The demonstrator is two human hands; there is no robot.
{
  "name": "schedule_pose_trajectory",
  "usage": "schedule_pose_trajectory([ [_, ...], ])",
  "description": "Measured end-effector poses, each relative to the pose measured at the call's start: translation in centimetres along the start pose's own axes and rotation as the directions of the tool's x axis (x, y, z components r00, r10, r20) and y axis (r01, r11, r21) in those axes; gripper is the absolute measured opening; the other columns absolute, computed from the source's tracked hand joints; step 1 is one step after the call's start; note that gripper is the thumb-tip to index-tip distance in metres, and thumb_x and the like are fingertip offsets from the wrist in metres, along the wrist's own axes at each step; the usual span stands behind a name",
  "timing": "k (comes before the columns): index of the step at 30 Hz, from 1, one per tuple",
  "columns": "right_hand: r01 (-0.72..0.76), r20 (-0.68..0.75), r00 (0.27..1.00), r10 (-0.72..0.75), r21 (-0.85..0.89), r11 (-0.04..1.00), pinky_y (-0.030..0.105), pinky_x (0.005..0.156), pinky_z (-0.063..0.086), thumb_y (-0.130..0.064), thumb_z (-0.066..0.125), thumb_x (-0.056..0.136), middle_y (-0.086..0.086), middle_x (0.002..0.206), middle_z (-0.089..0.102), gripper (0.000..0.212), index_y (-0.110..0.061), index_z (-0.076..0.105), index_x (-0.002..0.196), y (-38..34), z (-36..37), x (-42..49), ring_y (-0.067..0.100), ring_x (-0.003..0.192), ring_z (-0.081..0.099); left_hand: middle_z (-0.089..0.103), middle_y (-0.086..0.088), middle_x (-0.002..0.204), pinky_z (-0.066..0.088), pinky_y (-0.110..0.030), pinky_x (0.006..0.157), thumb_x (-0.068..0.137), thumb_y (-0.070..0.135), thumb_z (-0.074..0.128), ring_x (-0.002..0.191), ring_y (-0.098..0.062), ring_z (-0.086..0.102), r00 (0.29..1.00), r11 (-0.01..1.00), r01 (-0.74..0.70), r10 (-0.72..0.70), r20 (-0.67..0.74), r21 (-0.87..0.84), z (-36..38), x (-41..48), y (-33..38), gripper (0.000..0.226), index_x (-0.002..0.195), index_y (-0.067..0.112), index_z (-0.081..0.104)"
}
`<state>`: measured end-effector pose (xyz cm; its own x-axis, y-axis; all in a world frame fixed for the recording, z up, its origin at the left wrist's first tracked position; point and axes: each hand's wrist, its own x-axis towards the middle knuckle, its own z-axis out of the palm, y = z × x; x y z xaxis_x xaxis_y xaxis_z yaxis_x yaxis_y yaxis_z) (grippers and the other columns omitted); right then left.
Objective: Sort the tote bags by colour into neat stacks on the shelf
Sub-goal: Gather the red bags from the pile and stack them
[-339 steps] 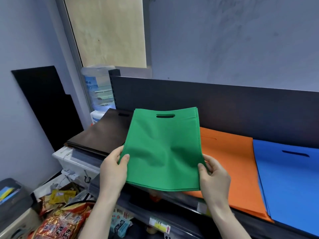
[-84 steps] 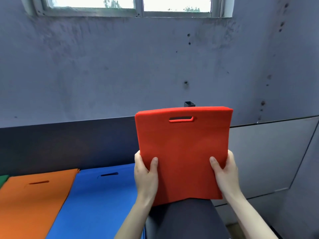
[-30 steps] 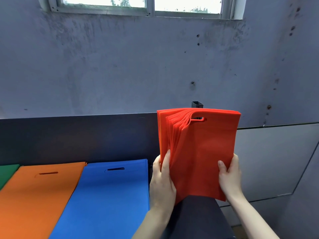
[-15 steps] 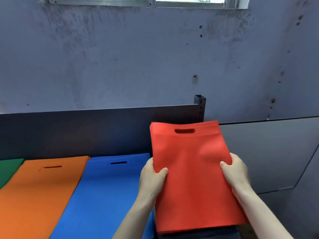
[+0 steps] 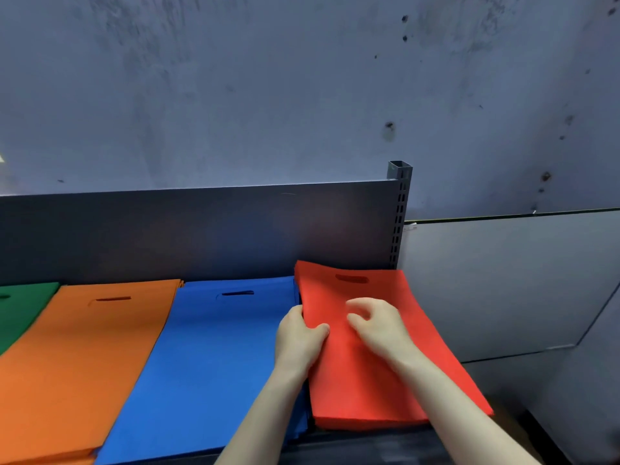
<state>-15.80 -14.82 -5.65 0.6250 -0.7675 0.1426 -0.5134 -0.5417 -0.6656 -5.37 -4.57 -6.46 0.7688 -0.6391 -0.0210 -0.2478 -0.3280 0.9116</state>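
Your left grip [image 5: 298, 340] pinches the left edge of the red tote stack [image 5: 352, 391], lying flat on the shelf [image 5: 369, 444], while your right grip [image 5: 379, 327], loosely curled and holding nothing, sits just right of it over the top bag, the blue stack [image 5: 214, 357] just left of both grips and the orange stack [image 5: 84, 357] beyond.

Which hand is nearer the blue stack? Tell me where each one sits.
Left. The left hand grips the left edge of the red stack, right beside the blue stack. The right hand is farther right, over the top of the red stack, fingers loosely curled.
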Motion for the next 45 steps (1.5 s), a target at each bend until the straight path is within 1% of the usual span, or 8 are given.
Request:
schedule_pose_trajectory([
  [6, -0.156, 0.198, 0.969, 0.147, 0.03, 0.987, 0.034, 0.062, 0.045, -0.066, 0.047, 0.082, -0.001, 0.052, 0.052, 0.055, -0.019, 0.046, 0.055, -2.9, 0.6, 1.5, 0.019, 0.055, 0.052, 0.072, 0.015, 0.091, 0.049, -0.016, 0.071, 0.072, 0.026, 0.068, 0.084, 0.004, 0.064, 0.985, 0.985, -0.053, 0.078, 0.152, -0.165, 0.4, -2.4, 0.2, 0.031, 0.101, 0.034, 0.068],
  [9, -0.172, 0.157, 0.969, 0.19, -0.119, 0.978, 0.032, 0.063, 0.049, -0.058, 0.058, 0.074, 0.002, 0.057, 0.063, 0.045, -0.016, 0.061, 0.059, -2.7, 0.2, 1.6, 0.022, 0.058, 0.061, 0.073, 0.01, 0.083, 0.049, -0.02, 0.07, 0.064, 0.031, 0.068, 0.076, -0.001, 0.063, 0.973, 0.958, 0.004, 0.061, 0.22, -0.286, 1.1, -3.3, 0.3, 0.026, 0.088, 0.025, 0.074],
  [14, -0.205, 0.124, 0.973, 0.196, 0.064, 0.977, 0.041, 0.071, 0.059, -0.026, 0.049, 0.078, 0.008, 0.068, 0.071, 0.025, -0.01, 0.066, 0.068, -0.9, 0.4, 1.9, 0.027, 0.059, 0.07, 0.067, 0.008, 0.111, 0.048, -0.021, 0.092, 0.083, 0.005, 0.065, 0.103, -0.003, 0.061, 0.977, 0.91, 0.063, 0.027, 0.21, -0.411, 1.1, -3.2, 0.2, 0.032, 0.108, 0.023, 0.072],
  [18, -0.207, 0.102, 0.976, 0.191, 0.18, 0.962, 0.044, 0.061, 0.06, -0.013, 0.045, 0.082, 0.015, 0.065, 0.065, 0.023, -0.011, 0.052, 0.06, 0.6, 0.4, 2.1, 0.032, 0.057, 0.067, 0.06, 0.009, 0.077, 0.044, -0.029, 0.074, 0.08, 0.016, 0.065, 0.078, -0.011, 0.054, 0.986, 0.923, 0.006, 0.058, 0.155, -0.384, 1.0, -2.7, -0.3, 0.032, 0.056, 0.038, 0.064],
  [23, -0.264, 0.159, 0.962, 0.221, 0.349, 0.899, 0.036, 0.058, 0.057, -0.01, 0.046, 0.088, 0.013, 0.066, 0.053, 0.025, -0.014, 0.048, 0.064, 1.6, 0.2, 1.9, 0.024, 0.058, 0.056, 0.062, 0.011, 0.121, 0.045, -0.028, 0.1, 0.088, 0.008, 0.061, 0.108, -0.006, 0.059, 0.998, 0.976, -0.041, 0.049, 0.031, -0.215, 1.4, -1.6, -2.4, 0.041, 0.128, 0.017, 0.06],
  [28, -0.28, 0.224, 0.954, 0.201, 0.414, 0.866, 0.029, 0.055, 0.056, -0.015, 0.049, 0.091, 0.011, 0.067, 0.056, 0.023, -0.015, 0.052, 0.068, 1.7, 0.0, 1.6, 0.021, 0.058, 0.058, 0.025, 0.0, 0.157, 0.035, -0.039, 0.112, 0.091, 0.021, 0.058, 0.138, -0.018, 0.038, 0.995, 0.993, -0.093, 0.095, 0.023, -0.072, 2.2, -1.3, -2.4, 0.045, 0.135, 0.022, 0.054],
  [41, -0.283, 0.208, 0.954, 0.217, 0.386, 0.878, 0.032, 0.057, 0.057, -0.017, 0.048, 0.093, 0.009, 0.064, 0.054, 0.024, -0.014, 0.05, 0.069, 1.6, -0.3, 1.3, 0.022, 0.054, 0.059, 0.071, 0.004, 0.107, 0.043, -0.026, 0.095, 0.087, 0.015, 0.06, 0.128, -0.006, 0.048, 0.98, 0.974, -0.175, 0.187, -0.073, 0.144, 1.8, -1.3, -2.3, 0.025, 0.066, 0.016, 0.073],
  [45, -0.266, 0.196, 0.959, 0.205, 0.374, 0.888, 0.027, 0.05, 0.053, -0.013, 0.048, 0.09, 0.008, 0.062, 0.052, 0.026, -0.014, 0.048, 0.064, 1.3, -0.1, 1.2, 0.019, 0.053, 0.054, 0.067, 0.004, 0.11, 0.037, -0.021, 0.081, 0.085, 0.021, 0.065, 0.117, -0.006, 0.054, 0.97, 0.943, -0.2, 0.229, -0.083, 0.266, 1.8, -1.4, -1.5, 0.019, 0.07, 0.016, 0.075],
])
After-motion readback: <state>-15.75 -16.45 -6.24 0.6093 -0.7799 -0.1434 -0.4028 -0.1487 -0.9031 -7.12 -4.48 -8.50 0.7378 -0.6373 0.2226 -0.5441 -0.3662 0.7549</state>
